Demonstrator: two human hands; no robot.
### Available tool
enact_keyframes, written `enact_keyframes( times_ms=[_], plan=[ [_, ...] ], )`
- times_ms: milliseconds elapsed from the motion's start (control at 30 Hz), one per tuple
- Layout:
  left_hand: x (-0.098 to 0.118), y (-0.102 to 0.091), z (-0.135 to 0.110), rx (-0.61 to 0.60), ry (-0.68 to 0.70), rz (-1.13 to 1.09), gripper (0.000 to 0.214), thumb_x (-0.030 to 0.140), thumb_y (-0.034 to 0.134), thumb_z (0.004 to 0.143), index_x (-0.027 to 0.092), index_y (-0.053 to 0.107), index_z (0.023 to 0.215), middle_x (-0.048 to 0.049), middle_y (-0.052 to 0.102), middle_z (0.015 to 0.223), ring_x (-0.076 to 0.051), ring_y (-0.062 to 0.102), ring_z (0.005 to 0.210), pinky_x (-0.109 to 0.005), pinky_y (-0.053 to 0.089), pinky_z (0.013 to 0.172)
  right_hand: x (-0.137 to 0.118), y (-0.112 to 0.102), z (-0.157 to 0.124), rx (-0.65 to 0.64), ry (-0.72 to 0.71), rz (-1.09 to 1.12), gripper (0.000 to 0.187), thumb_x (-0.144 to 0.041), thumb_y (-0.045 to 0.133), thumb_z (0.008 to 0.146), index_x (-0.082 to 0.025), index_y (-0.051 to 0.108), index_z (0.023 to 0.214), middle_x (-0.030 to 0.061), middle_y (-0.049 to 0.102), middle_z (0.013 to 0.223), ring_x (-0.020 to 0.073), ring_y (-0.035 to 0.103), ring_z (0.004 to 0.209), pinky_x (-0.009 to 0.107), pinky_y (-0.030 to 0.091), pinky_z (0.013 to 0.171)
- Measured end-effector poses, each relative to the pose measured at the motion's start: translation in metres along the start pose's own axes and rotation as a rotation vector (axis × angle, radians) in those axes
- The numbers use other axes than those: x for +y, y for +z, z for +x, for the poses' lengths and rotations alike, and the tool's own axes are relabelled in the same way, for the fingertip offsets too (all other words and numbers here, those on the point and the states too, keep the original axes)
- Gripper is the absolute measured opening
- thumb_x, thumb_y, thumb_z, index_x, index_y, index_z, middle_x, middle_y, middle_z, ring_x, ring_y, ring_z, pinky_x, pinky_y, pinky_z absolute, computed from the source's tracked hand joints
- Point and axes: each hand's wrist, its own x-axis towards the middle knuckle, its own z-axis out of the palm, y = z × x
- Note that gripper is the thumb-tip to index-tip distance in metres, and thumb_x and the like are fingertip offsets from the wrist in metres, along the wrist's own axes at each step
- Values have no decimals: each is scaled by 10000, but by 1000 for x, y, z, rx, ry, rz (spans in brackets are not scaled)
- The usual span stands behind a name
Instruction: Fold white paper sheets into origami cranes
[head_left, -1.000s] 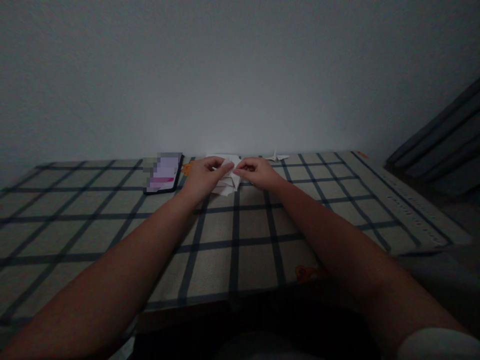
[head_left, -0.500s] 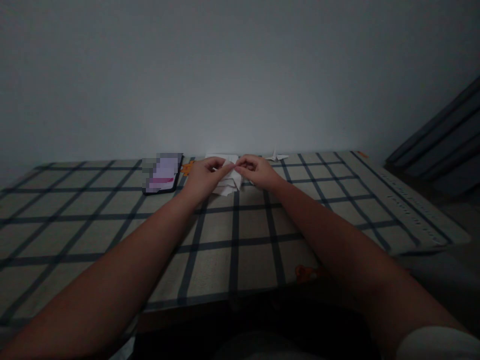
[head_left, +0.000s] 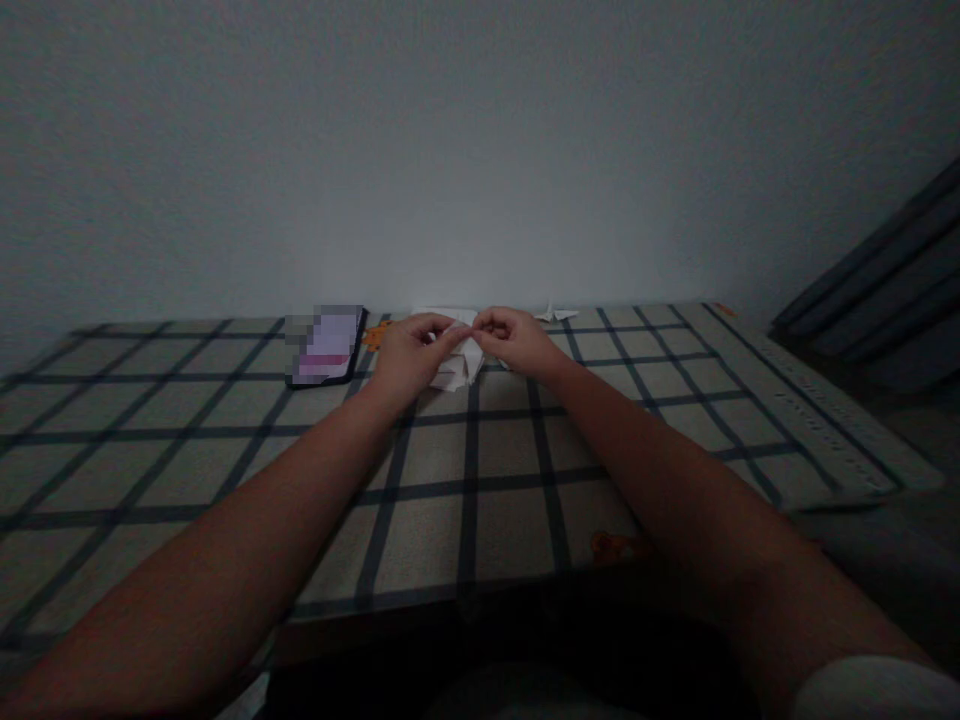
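Note:
A folded piece of white paper [head_left: 473, 362] is pinched between my two hands near the wall side of the table. My left hand [head_left: 415, 350] grips it from the left, thumb and fingertips together. From the right, my right hand [head_left: 517, 343] pinches it, its fingertips meeting those of the left. More white paper [head_left: 448, 381] lies on the cloth beneath my hands; its full shape is hidden. Just beyond my right hand rests a small folded paper crane [head_left: 555, 314] with pointed ends.
A phone [head_left: 327, 346] with a lit, partly blurred screen lies left of my hands. The checked tablecloth [head_left: 292, 480] has orange printed figures [head_left: 375, 335] on it. Behind the table rises a plain wall [head_left: 480, 150]. Dark fabric [head_left: 885, 290] hangs at the right.
Both hands keep their pinch at nearly the same spot. The paper between them has tilted slightly, and a folded flap shows a little differently below the fingertips.

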Motion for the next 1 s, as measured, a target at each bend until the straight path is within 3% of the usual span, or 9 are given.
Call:
enact_keyframes(
  times_ms=[367,600,767,867,1000],
  plan=[
    [-5,0,3,155,9,19,297,456,737,786,169,764,858,-50,730,810,-153,594,694,-251,443,627,-4,-2,-2,-10,22,-42,147,-289,604,784,-149,570,812,-25,503,695,99,451,635,244,366,609],
    [1,-2,2,128,84,78,209,385,732,803,178,753,814,-35,724,811,-142,587,704,-253,438,652,2,-1,-3,-9,13,12,121,-268,619,814,-158,571,830,-32,523,704,89,479,636,228,392,606],
    [-1,-2,4,90,181,60,150,339,731,811,196,730,767,-20,694,797,-154,607,768,-274,458,711,11,3,-2,-80,91,134,207,-337,655,860,-176,587,972,-43,571,676,81,527,553,208,430,538],
    [-5,-2,6,88,246,29,169,361,721,831,205,731,767,-29,687,888,-161,625,870,-281,476,762,12,5,0,-66,114,177,171,-311,650,872,-168,614,959,-13,627,735,84,581,590,209,481,559],
    [-9,0,7,78,226,-32,235,451,731,818,217,753,820,-55,654,1064,-189,621,1006,-297,510,789,14,5,3,-47,134,234,143,-283,672,849,-164,657,926,-3,654,762,84,592,621,207,510,584]
  ],
)
